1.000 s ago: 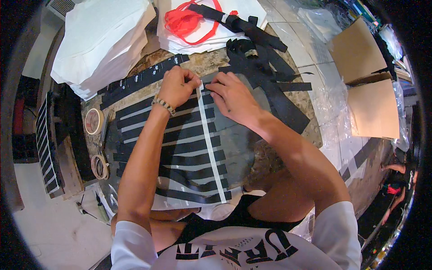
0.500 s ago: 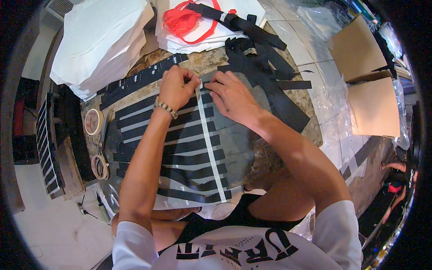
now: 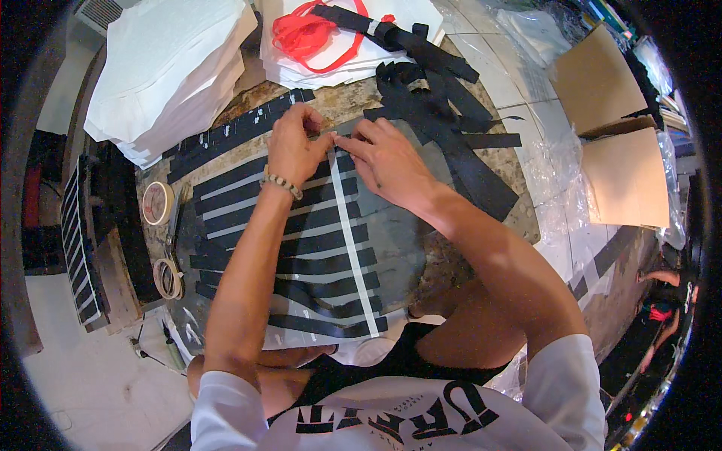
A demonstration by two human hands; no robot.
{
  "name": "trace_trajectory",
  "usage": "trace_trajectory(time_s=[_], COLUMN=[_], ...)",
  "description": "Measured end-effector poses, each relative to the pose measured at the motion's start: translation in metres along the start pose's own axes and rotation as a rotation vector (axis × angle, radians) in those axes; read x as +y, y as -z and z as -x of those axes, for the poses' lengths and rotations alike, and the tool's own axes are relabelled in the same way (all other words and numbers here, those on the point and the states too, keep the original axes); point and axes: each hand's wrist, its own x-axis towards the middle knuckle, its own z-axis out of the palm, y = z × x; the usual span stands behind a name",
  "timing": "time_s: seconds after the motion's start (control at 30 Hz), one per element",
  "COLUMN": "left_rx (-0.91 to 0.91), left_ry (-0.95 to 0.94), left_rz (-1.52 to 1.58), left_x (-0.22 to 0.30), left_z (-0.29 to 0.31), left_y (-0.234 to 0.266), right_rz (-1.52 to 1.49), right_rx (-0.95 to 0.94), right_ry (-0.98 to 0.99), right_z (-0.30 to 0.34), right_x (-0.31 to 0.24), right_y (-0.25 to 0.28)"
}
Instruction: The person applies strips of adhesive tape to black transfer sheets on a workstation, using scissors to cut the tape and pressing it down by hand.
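Observation:
Several black strips (image 3: 323, 264) lie side by side across a grey sheet on the table. A narrow white tape strip (image 3: 351, 240) crosses them near their right ends, running from the far edge toward me. My left hand (image 3: 295, 146), with a beaded bracelet, is at the tape's far end; its thumb touches the tape while the forefinger is lifted apart. From the right, my right hand (image 3: 387, 159) meets that same end with its fingers bent and fingertips closed at the tape. The contact point is partly hidden by the fingers.
At the far left stands a tall stack of white sheets (image 3: 162, 71). Red ribbon (image 3: 304, 36) and black strap pieces (image 3: 444, 98) lie at the back. Tape rolls (image 3: 157, 203) and scissors (image 3: 173, 229) sit left. An opened cardboard box (image 3: 624, 177) is right.
My left hand's forefinger has lifted away from its thumb at the tape's end. My right fingertips have moved slightly left onto that end.

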Motion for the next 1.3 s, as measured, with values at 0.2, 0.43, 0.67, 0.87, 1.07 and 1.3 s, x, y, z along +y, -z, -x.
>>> trace_trajectory(time_s=[0.2, 0.43, 0.67, 0.87, 1.07, 1.3], left_rx=[-0.177, -0.256, -0.327, -0.366, -0.378, -0.058], left_ry=[0.169, 0.209, 0.191, 0.202, 0.177, 0.008], left_rz=[0.107, -0.043, -0.004, -0.030, -0.080, 0.107], left_x=[-0.010, 0.004, -0.003, 0.003, 0.011, 0.003], left_z=[-0.022, -0.028, -0.035, -0.034, -0.028, 0.025], left_y=[0.010, 0.011, 0.016, 0.016, 0.023, 0.084], right_rz=[0.053, 0.104, -0.093, -0.050, 0.020, 0.103], right_rx=[-0.052, -0.095, -0.071, -0.128, -0.162, -0.167], right_ry=[0.031, 0.070, 0.108, 0.019, 0.064, 0.069], right_z=[-0.002, -0.004, -0.006, -0.006, -0.004, -0.005], right_x=[-0.006, -0.003, 0.011, 0.007, 0.000, -0.001], right_y=[0.006, 0.008, 0.013, 0.016, 0.017, 0.009])
